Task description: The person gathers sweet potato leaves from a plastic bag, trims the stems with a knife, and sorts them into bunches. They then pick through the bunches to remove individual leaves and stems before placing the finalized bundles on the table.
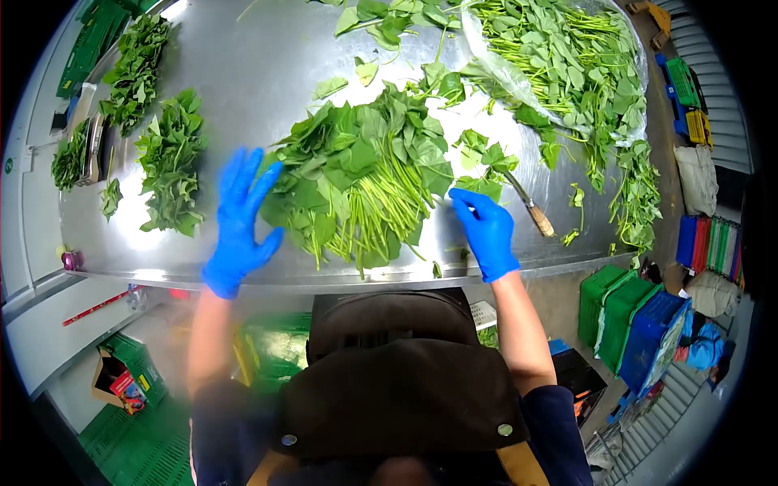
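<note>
A large bunch of leafy green stems (381,194) lies on the metal table before me, its cut stem ends toward my body. At its left edge my left hand (237,227), in a blue glove, is open with the fingers spread. To the right of the stems is my right hand (488,236), also gloved in blue. Its fingers are bent and a little apart, and I see nothing held in them. Just beyond that hand lie some loose leaves (478,188) and a knife with a wooden handle (541,221).
Leafy bunches (172,162) lie along the table's left side. At the back right, a heap of greens (559,73) sits on clear plastic. Green and blue crates (624,324) stand on the floor at right. A carton (130,373) is at lower left.
</note>
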{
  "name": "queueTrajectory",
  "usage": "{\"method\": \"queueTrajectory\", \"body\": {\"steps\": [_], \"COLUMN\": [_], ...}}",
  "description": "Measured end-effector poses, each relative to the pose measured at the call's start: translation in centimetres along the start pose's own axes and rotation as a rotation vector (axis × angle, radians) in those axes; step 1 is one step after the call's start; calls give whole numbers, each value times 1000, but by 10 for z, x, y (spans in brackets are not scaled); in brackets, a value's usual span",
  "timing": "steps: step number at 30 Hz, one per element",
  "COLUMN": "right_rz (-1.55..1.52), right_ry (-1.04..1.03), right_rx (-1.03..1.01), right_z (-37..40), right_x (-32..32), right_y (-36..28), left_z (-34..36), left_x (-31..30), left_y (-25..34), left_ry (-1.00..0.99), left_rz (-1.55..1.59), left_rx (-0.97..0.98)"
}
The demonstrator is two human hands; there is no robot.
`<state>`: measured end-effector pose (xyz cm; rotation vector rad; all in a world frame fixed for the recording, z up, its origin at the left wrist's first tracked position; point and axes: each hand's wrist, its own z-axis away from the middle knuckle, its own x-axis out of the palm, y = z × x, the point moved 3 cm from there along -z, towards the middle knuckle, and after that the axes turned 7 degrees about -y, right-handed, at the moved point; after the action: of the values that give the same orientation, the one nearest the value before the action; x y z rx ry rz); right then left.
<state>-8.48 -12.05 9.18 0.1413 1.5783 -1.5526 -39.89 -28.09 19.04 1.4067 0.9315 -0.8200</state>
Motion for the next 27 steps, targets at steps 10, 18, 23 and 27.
{"method": "queueTrajectory", "body": {"steps": [10, 18, 23, 27], "right_rz": [-705, -885, -309, -528], "right_ry": [-133, -197, 70, -116], "right_rx": [106, 198, -211, 7], "right_z": [-13, 10, 23, 27], "right_x": [28, -7, -17, -18], "right_y": [-2, -17, -29, -27], "left_z": [-45, -75, -88, -92], "left_x": [144, 119, 125, 133], "left_y": [44, 108, 125, 125], "left_ry": [-131, 153, 269, 154], "left_rz": [9, 1269, 1185, 1199], "left_rx": [104, -453, -617, -609]}}
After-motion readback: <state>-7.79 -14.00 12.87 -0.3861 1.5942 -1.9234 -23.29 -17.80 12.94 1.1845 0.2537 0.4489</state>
